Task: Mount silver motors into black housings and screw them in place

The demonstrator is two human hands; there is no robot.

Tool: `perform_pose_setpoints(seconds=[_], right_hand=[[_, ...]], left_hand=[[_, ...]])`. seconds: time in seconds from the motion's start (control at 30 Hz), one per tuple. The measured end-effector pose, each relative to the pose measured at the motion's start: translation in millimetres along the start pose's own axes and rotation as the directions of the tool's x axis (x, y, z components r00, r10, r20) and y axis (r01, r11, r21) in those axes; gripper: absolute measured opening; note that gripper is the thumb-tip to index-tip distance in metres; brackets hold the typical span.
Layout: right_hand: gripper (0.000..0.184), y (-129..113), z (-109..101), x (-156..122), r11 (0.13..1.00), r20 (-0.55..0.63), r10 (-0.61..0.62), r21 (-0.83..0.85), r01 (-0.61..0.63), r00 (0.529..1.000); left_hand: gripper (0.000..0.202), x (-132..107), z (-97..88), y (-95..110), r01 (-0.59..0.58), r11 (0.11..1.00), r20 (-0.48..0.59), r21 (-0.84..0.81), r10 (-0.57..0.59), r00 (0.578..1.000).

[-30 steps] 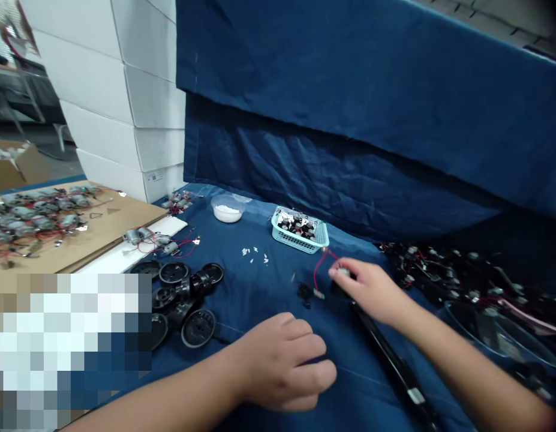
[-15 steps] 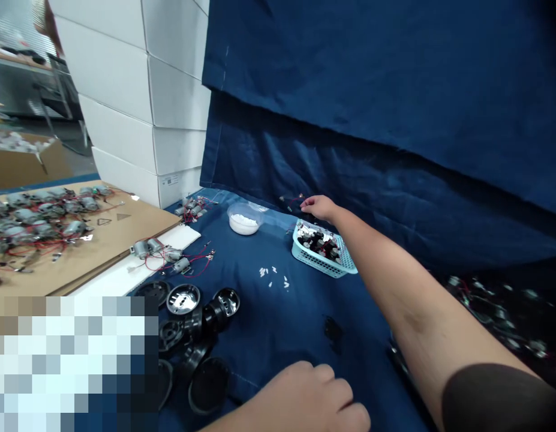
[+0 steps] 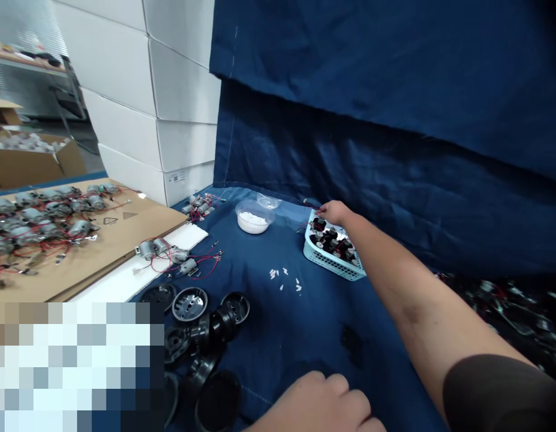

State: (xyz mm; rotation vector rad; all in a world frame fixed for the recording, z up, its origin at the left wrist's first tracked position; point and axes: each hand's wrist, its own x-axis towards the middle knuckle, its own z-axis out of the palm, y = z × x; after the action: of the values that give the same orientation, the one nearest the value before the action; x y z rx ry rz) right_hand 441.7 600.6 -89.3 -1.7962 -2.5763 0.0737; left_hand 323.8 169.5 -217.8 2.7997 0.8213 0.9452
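My right hand (image 3: pixel 334 212) reaches to the far rim of a light blue plastic basket (image 3: pixel 334 267). Its fingers are pinched together on thin red wires (image 3: pixel 319 210), whose ends stick out to the left over the rim. Any part hanging on the wires behind my fingers is hidden. Inside the basket lie several black round parts (image 3: pixel 336 243) with pale discs and wires. My left hand (image 3: pixel 325 402) is low in the foreground, back up and fingers curled; whatever it may hold is hidden beneath it.
Black round housings (image 3: pixel 215 327) pile up at front left. Small white pieces (image 3: pixel 282 279) lie scattered near a clear bowl (image 3: pixel 253 221) of white bits. Wired motors (image 3: pixel 48 213) cover a cardboard sheet at left. White boxes (image 3: pixel 179 90) and a blue curtain (image 3: pixel 372 120) stand behind.
My right hand has come down from above and behind the basket to its far rim, bringing the red wires along. The view has shifted slightly; my left hand stays low and curled.
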Motion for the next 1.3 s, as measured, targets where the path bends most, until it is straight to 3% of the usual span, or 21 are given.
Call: perform_pose_setpoints(seconds=[0.2,0.43,0.63,0.8,0.9,1.0,1.1,1.13,1.2,1.3], right_hand=[[0.037,3.8,0.6,1.4,1.0,-0.014,0.015,-0.022,-0.015,1.0],[0.032,-9.5,13.8,-2.7,0.997,0.166,0.071,-0.037,-0.066,0.984],[0.031,-14.8,7.0,-10.1,0.998,0.273,0.063,0.005,-0.067,0.96],[0.034,-20.2,-7.9,-23.6,0.998,0.239,0.032,0.046,-0.044,0.97],[0.04,-26.8,-24.9,-42.6,0.998,0.16,0.008,0.061,-0.018,0.987],[0.063,-36.1,-43.0,-84.8,0.998,0.017,-0.007,0.056,0.006,1.0],[0.096,-49.2,-51.4,-162.5,0.994,-0.183,-0.076,0.059,0.088,0.98],[0.1,-54.2,-50.4,-195.5,0.987,-0.244,-0.136,0.052,0.153,0.96],[0.1,-63.9,-42.1,-265.7,0.946,-0.399,-0.31,-0.043,0.32,0.863],[0.091,-73.4,-16.1,-360.6,0.891,-0.459,-0.439,-0.115,0.439,0.772]], left_hand=[[0.025,2.1,7.1,-1.9,-0.011,1.0,-0.029,0.019,0.012,1.0],[0.038,3.2,-5.9,-1.2,-0.026,0.997,-0.096,0.076,0.033,0.995],[0.038,2.9,-7.8,1.9,-0.011,0.996,-0.111,0.093,0.022,0.994],[0.034,2.1,-9.6,2.4,-0.017,0.994,-0.096,0.105,0.027,0.995],[0.028,2.1,-16.3,1.7,-0.027,0.997,0.004,0.071,0.027,1.0],[0.021,3.9,-25.3,2.2,0.016,0.999,0.124,0.04,-0.021,0.992],[0.033,7.7,-33.7,3.6,0.13,0.991,0.176,-0.018,-0.125,0.976],[0.042,9.0,-36.0,4.1,0.173,0.983,0.184,-0.053,-0.161,0.97],[0.055,11.0,-39.4,4.9,0.267,0.954,0.149,-0.136,-0.247,0.957],[0.074,11.7,-39.0,5.8,0.324,0.918,0.005,-0.228,-0.332,0.943]])
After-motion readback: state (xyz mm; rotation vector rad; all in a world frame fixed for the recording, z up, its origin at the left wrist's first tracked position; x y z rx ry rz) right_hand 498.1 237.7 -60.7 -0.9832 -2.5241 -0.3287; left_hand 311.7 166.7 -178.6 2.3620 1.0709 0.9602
